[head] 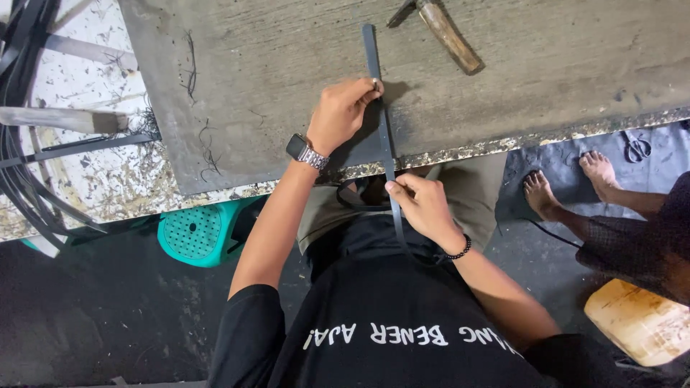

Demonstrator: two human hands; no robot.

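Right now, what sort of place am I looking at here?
Probably a small craft workshop. A scuffed grey work board carries a wooden-handled tool, both hands, left hand and right hand, hold a long black strip, and more black strips lie piled at the left among shavings.

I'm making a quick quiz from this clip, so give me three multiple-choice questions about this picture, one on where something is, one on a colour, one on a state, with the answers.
1. Where does the wooden-handled tool lie?
A. on the grey work board, beyond the hands
B. on the floor
C. in the person's lap

2. What colour is the plastic stool under the board's edge?
A. red
B. teal green
C. yellow

3. How is the dark strip held?
A. lying loose, untouched
B. by one hand only
C. by both hands

Answers: 1 A, it rests at the board's far side. 2 B, its perforated top is teal. 3 C, the left hand presses it on the board and the right hand pinches it lower down.
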